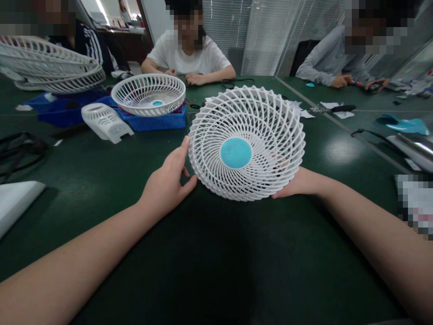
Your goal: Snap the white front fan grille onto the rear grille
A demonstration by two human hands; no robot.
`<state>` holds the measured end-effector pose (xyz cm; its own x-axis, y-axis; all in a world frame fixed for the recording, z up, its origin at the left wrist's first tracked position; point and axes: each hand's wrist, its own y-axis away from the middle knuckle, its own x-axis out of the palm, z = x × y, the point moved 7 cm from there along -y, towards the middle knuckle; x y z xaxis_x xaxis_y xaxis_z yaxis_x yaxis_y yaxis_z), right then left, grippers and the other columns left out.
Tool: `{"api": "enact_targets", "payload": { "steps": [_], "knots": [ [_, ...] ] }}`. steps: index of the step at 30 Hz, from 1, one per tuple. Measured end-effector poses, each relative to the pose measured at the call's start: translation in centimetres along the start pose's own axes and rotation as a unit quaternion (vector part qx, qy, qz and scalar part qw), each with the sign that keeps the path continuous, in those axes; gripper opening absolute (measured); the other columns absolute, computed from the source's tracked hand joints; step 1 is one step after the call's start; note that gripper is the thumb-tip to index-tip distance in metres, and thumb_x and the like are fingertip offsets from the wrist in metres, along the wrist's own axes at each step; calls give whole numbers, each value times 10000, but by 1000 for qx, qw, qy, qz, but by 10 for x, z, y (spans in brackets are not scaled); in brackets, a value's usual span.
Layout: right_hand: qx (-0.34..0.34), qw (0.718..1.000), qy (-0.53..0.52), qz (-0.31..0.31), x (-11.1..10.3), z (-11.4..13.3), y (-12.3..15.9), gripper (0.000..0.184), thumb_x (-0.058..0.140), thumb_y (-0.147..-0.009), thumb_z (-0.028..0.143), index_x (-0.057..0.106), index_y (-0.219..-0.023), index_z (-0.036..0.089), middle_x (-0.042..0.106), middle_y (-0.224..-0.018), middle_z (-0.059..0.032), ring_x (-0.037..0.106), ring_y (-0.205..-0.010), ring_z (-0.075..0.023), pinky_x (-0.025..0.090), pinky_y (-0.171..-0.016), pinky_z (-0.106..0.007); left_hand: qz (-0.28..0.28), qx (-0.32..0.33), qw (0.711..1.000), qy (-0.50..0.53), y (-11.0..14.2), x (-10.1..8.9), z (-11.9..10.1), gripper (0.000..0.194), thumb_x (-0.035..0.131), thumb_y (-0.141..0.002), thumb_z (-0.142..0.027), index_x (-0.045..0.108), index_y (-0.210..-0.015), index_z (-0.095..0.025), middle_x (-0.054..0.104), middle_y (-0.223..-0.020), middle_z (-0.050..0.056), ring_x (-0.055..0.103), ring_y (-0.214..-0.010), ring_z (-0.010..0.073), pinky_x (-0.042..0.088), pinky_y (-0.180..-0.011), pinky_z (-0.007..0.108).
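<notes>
A round white fan grille [209,149] with a blue disc [236,153] at its centre is held up over the dark green table, its face tilted toward me. My left hand [171,176] grips its left rim, thumb and fingers at the edge. My right hand [287,183] supports it from the lower right; most of those fingers are hidden behind the grille, seen only through its slats. Whether two grille halves are joined here I cannot tell.
On the left, another white grille [149,110] rests on a blue bin [158,123], beside a white fan base [106,122]. More stacked grilles [67,67] stand at far left. Pliers [338,109], paper scraps and blue fan blades [406,125] lie right. Several people sit around the table [216,271].
</notes>
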<state>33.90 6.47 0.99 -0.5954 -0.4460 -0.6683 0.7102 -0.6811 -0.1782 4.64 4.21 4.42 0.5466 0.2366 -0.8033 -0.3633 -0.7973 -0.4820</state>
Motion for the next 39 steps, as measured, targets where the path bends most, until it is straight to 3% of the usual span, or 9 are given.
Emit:
{"api": "enact_targets", "payload": {
  "steps": [4,9,12,15,20,25,30,33,39],
  "knots": [
    [-13,999,47,-24,4,7,-3,976,814,-710,383,342,-1559,296,375,-1557,-63,349,-1458,-294,270,-1234,-458,2,-18,1000,0,1,1,5,961,648,-815,-276,88,-1595,-326,587,-1300,112,630,-672,144,498,-469,225],
    [21,985,88,-146,6,4,-5,713,575,-896,460,336,-1557,345,201,-1631,23,64,-1542,-266,-98,-1242,-403,12,-22,999,48,1,4,10,988,656,-805,-254,67,-1595,-330,545,-1357,121,656,-742,142,539,-550,238],
    [26,983,94,-153,8,-1,-7,668,487,-938,488,288,-1568,386,146,-1639,69,-5,-1542,-225,-154,-1228,-349,14,-12,998,68,1,7,12,1008,656,-809,-250,28,-1593,-339,494,-1427,138,661,-776,138,567,-630,266],
    [31,983,99,-152,5,-10,-9,673,476,-949,476,252,-1579,397,124,-1639,76,72,-1538,-231,-97,-1254,-347,18,5,997,78,2,11,13,1046,671,-808,-251,-18,-1588,-358,392,-1532,150,665,-856,154,585,-708,294],
    [33,981,113,-155,1,-15,-10,680,485,-944,449,270,-1585,374,244,-1606,64,200,-1514,-245,192,-1292,-429,39,-3,996,83,2,20,17,1098,684,-814,-292,-97,-1585,-323,261,-1615,171,646,-1062,221,577,-862,359],
    [39,966,151,-206,-9,-2,-14,632,560,-905,395,377,-1504,476,376,-1527,151,301,-1485,-223,211,-1297,-460,94,-59,993,37,1,25,25,944,614,-856,-376,65,-1599,-181,260,-1626,186,545,-1290,293,443,-1100,453],
    [133,924,259,-248,-55,-34,0,662,653,-829,461,492,-1453,311,443,-1507,45,363,-1458,-252,249,-1280,-433,204,-37,973,-99,6,35,25,541,417,-981,-455,494,-1450,-196,461,-1542,110,409,-1425,320,298,-1186,539],
    [275,860,356,-240,-95,-75,30,683,594,-872,510,448,-1495,272,390,-1547,25,348,-1467,-231,264,-1266,-388,208,-33,971,-110,7,36,26,549,391,-998,-466,469,-1476,-209,426,-1570,93,388,-1444,309,276,-1197,543],
    [397,768,398,-307,-164,-107,111,733,569,-916,491,350,-1563,225,298,-1597,-53,261,-1508,-178,238,-1255,-308,213,-32,971,-106,7,34,26,558,384,-1001,-471,453,-1487,-205,424,-1571,97,386,-1446,303,283,-1193,550]
  ]
}}
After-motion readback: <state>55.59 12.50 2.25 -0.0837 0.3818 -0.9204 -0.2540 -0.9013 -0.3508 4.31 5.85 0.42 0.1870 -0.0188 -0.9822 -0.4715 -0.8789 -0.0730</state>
